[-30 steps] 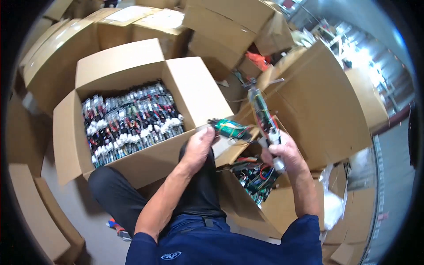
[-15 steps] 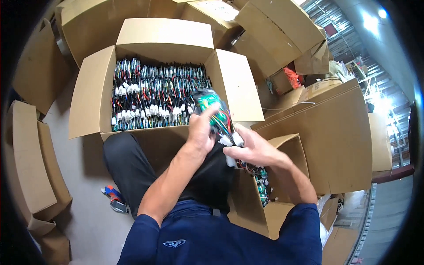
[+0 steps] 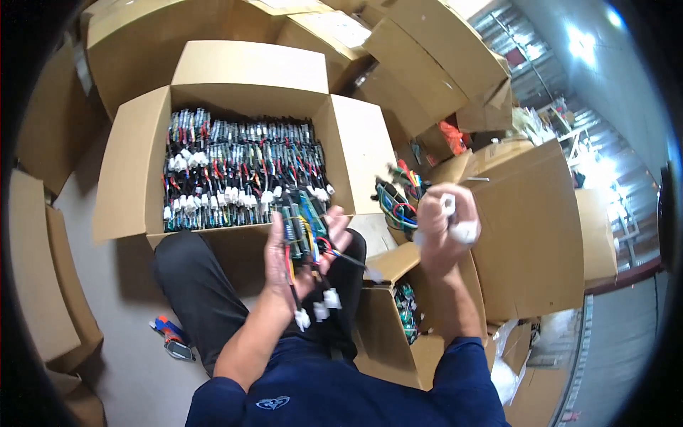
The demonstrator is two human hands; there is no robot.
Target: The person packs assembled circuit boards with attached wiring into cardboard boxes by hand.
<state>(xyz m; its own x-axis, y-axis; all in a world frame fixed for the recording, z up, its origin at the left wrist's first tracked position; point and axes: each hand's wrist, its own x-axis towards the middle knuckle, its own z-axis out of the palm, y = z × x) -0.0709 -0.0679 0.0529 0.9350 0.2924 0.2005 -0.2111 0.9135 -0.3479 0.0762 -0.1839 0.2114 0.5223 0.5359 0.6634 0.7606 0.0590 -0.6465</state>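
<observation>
My left hand cradles a few green circuit boards with coloured wires, fingers curled around their sides. White plugs dangle from them over my lap. Raised off to the right, my right hand is closed on another wired circuit board; its white connectors stick out at the fingers, and the hand is slightly blurred. Beyond my knees stands a large open carton packed with rows of similar boards, wires and white plugs. Below my right hand, a smaller open carton holds more boards.
An orange-and-blue hand tool lies on the grey floor at my left. Tall cartons flank that side, and more cartons crowd the right and back. The big carton's right flap spreads out near my hands.
Both hands were together on the bundle of boards. My right hand has moved up and right with one wired board, while the left keeps the others lower and nearer me.
</observation>
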